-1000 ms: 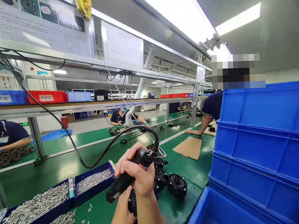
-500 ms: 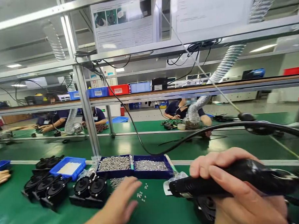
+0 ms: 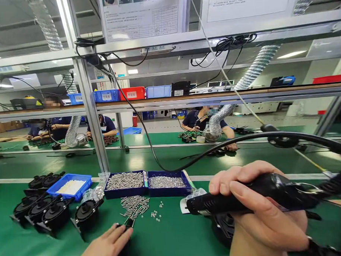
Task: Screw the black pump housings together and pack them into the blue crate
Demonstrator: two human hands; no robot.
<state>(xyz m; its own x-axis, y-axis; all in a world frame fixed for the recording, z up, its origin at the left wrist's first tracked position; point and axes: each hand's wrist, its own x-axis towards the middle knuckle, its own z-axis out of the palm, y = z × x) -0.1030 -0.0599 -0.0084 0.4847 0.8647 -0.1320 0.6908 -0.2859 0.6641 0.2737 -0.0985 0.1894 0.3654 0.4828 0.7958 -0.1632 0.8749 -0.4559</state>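
Observation:
My right hand (image 3: 262, 207) is wrapped around a black electric screwdriver (image 3: 218, 204), held level with its tip to the left. Below it a black round housing (image 3: 223, 229) lies on the green mat, partly hidden. My left hand (image 3: 103, 246) is closed over another black housing (image 3: 124, 238) at the lower middle, mostly covered by the fingers. Just beyond those fingers are a loose pile of screws (image 3: 135, 205) and several small nuts (image 3: 155, 215). One more black housing (image 3: 86, 215) stands to the left of this hand.
Blue bins of screws (image 3: 126, 193) and nuts (image 3: 168, 192) stand behind the loose pieces. Several black housings (image 3: 54, 215) and a blue tray (image 3: 82, 194) sit at left. The screwdriver's black cable (image 3: 205, 162) arches across the bench. People work at the far bench.
My left hand has moved left and down from near the screws and closed on one of the two paired housings, now apart from its neighbour. The right hand still holds the screwdriver.

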